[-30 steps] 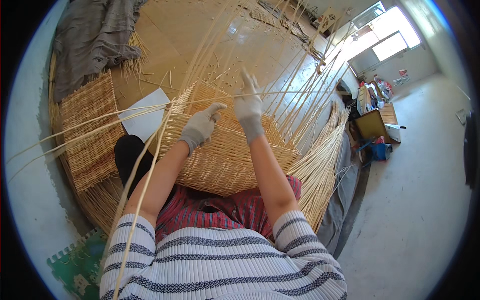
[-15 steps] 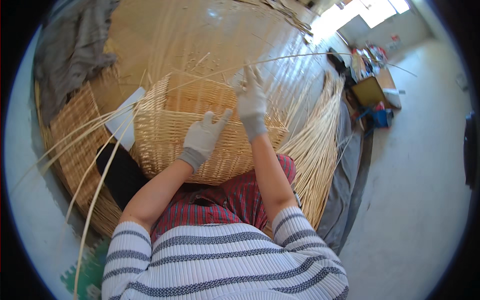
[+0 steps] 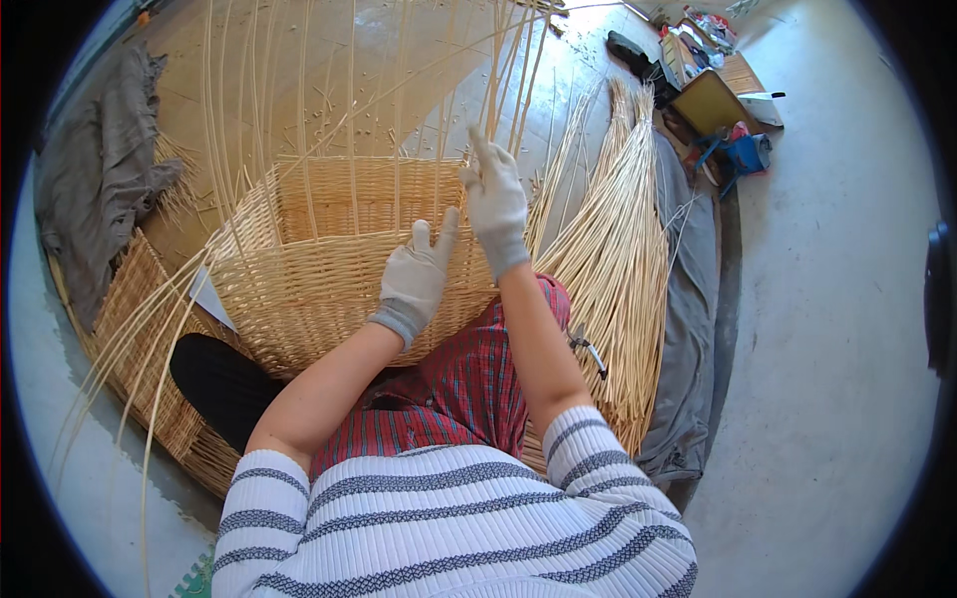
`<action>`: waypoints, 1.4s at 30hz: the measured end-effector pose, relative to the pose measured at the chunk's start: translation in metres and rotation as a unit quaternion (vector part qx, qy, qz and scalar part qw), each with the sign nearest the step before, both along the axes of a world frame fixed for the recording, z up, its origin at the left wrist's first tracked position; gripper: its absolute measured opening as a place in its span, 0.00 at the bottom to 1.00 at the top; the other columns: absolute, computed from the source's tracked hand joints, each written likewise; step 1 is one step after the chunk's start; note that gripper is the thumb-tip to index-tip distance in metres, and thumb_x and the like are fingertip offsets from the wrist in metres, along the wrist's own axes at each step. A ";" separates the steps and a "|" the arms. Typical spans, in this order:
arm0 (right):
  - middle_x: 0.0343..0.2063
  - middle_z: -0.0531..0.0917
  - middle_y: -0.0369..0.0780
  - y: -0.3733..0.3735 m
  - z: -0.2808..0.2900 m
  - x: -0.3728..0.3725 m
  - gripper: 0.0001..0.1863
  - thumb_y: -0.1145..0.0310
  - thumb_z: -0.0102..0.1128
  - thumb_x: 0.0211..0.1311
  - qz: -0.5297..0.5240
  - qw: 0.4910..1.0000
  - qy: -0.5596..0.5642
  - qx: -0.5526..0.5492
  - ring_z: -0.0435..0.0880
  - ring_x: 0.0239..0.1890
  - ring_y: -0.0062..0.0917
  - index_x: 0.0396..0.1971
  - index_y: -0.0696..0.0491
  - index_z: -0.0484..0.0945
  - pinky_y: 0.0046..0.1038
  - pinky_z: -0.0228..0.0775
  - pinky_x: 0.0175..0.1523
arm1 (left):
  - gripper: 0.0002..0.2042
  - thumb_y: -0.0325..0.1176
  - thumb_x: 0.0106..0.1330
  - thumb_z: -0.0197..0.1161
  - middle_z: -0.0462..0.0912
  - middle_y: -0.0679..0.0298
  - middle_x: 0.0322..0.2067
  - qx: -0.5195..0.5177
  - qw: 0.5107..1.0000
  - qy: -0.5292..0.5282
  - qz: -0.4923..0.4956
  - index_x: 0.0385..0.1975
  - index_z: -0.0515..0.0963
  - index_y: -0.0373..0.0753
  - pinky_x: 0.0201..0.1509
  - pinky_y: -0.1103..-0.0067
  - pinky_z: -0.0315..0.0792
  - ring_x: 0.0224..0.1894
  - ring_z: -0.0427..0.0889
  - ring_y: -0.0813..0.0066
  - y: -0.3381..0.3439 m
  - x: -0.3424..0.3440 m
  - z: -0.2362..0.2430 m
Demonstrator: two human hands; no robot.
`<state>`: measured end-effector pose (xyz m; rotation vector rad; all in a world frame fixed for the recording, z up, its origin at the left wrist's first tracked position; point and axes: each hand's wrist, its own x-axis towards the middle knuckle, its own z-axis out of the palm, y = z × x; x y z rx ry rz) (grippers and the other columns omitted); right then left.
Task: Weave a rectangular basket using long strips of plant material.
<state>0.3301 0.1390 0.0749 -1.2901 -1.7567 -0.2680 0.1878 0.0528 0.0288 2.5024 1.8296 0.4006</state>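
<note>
Across my lap rests a rectangular woven wicker basket (image 3: 319,289), tilted so its inside faces away, with several long upright stakes (image 3: 354,110) rising from its rim. My left hand (image 3: 415,279), in a pale glove with a grey cuff, lies against the near wall; thumb and index finger point up, apart, at the rim. Also gloved, my right hand (image 3: 495,204) is at the basket's right corner beside a group of stakes, index finger stretched upward. Whether its lower fingers touch a strand is unclear. One long rod (image 3: 429,68) slants across the stakes beyond both hands.
A large bundle of pale rods (image 3: 618,269) lies on grey cloth (image 3: 693,329) at right, with a small hand tool (image 3: 590,354) by my thigh. Woven panels (image 3: 150,319) and crumpled cloth (image 3: 110,169) lie left. A blue stool-like object (image 3: 743,154) stands far right.
The view has shifted, and the basket sits further left in it. The slanting rod has moved up and away from my right fingertips. Both hands keep nearly the same pose.
</note>
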 end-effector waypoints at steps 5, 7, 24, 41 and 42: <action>0.70 0.66 0.41 -0.016 -0.040 0.059 0.42 0.88 0.52 0.56 0.127 0.981 0.137 0.042 0.80 0.57 0.32 0.72 0.42 0.62 0.29 0.78 0.52 | 0.36 0.23 0.65 0.56 0.72 0.47 0.48 -0.070 0.997 -0.016 -0.002 0.74 0.58 0.53 0.36 0.64 0.79 0.30 0.83 0.57 0.000 -0.011 0.015; 0.67 0.68 0.46 -0.046 -0.098 0.097 0.27 0.86 0.50 0.61 -0.024 0.832 0.543 -0.114 0.80 0.56 0.28 0.61 0.55 0.75 0.29 0.74 0.59 | 0.32 0.23 0.66 0.53 0.72 0.48 0.45 -0.085 0.996 -0.035 -0.010 0.71 0.63 0.54 0.36 0.64 0.79 0.31 0.83 0.57 0.004 0.002 0.034; 0.37 0.87 0.41 -0.122 0.028 -0.239 0.14 0.74 0.56 0.66 0.426 0.807 0.106 -0.394 0.86 0.38 0.29 0.49 0.50 0.83 0.29 0.79 0.42 | 0.17 0.33 0.70 0.66 0.79 0.54 0.47 0.259 0.890 -0.126 0.354 0.53 0.75 0.31 0.51 0.74 0.76 0.43 0.81 0.64 -0.060 -0.280 -0.014; 0.35 0.88 0.39 -0.096 -0.028 -0.211 0.07 0.73 0.58 0.69 0.239 0.781 0.498 -0.291 0.86 0.30 0.22 0.44 0.55 0.79 0.19 0.73 0.25 | 0.12 0.34 0.71 0.63 0.85 0.50 0.45 0.102 0.907 -0.368 0.176 0.51 0.81 0.41 0.48 0.68 0.80 0.43 0.86 0.55 -0.091 -0.273 -0.003; 0.34 0.87 0.39 -0.078 -0.031 -0.202 0.07 0.72 0.56 0.72 0.176 0.710 0.560 -0.389 0.86 0.29 0.20 0.44 0.56 0.79 0.18 0.72 0.24 | 0.17 0.36 0.69 0.66 0.81 0.50 0.52 0.124 0.942 -0.284 0.126 0.57 0.78 0.46 0.48 0.68 0.80 0.44 0.86 0.55 -0.085 -0.266 0.002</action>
